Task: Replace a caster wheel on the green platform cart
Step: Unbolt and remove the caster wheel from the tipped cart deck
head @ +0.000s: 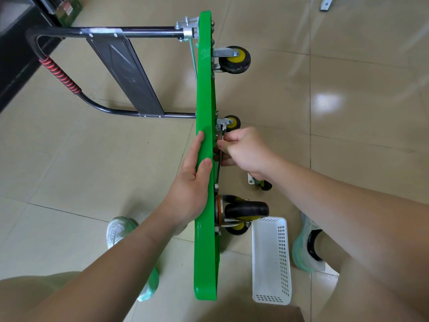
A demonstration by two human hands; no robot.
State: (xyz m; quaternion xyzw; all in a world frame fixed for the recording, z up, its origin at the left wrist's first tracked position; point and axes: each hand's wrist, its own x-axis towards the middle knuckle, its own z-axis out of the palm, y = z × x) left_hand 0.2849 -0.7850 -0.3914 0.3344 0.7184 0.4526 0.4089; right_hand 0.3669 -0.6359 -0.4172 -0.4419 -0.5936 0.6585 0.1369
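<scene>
The green platform cart [205, 94] stands on its edge on the tiled floor, wheels facing right. My left hand [192, 180] presses flat against the deck's upper edge, thumb over the rim. My right hand [243, 151] is closed around a metal wrench [220, 145] held against the underside, just below a small caster [232, 123]. A far caster [234, 59] and a near black caster [246, 210] are mounted on the deck. A loose caster wheel [261, 183] lies on the floor, partly hidden by my right wrist.
The cart's black handle with red grip [60, 75] lies folded out to the left. A white perforated basket [271, 259] sits on the floor at lower right. My shoes flank the cart. Dark furniture [16, 43] fills the upper left.
</scene>
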